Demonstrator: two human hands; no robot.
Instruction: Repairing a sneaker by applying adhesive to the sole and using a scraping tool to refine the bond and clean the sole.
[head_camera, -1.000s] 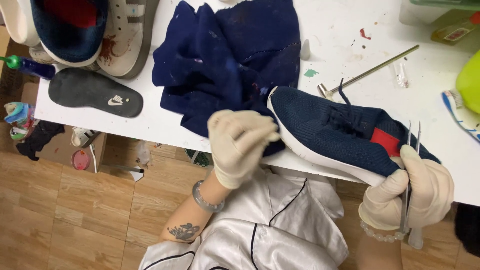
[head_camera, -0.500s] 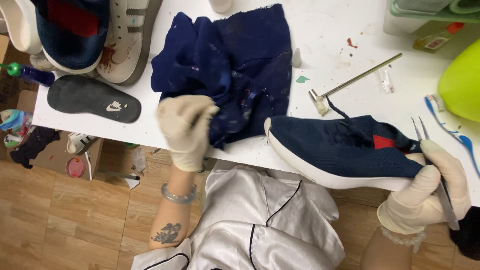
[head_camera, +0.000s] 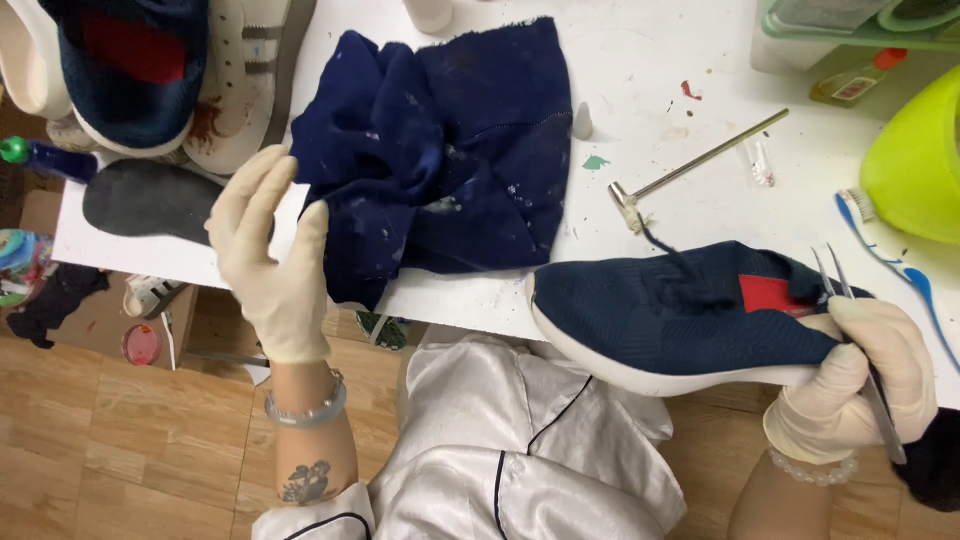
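Nearest, at the table's front edge: right hand (head_camera: 850, 385) in a pale glove, grip closed around the heel of a navy knit sneaker (head_camera: 690, 310) and, in the same clasp, a pair of metal tweezers (head_camera: 850, 330), points up past the collar. Sneaker laid on its side, white sole toward the body, toe pointing left, seemingly so held to keep the upper exposed. Left hand (head_camera: 270, 265) raised free of everything, grip open, fingers spread, holding nothing, just beside the rumpled navy cloth (head_camera: 440, 160) spread over the white table (head_camera: 660, 60). Beyond the sneaker, a small metal hammer (head_camera: 690, 165). Farther left, a dark insole (head_camera: 150, 200) and stacked shoes (head_camera: 170, 80); far right, a lime-yellow tub (head_camera: 915, 150) and a blue toothbrush (head_camera: 895, 265).
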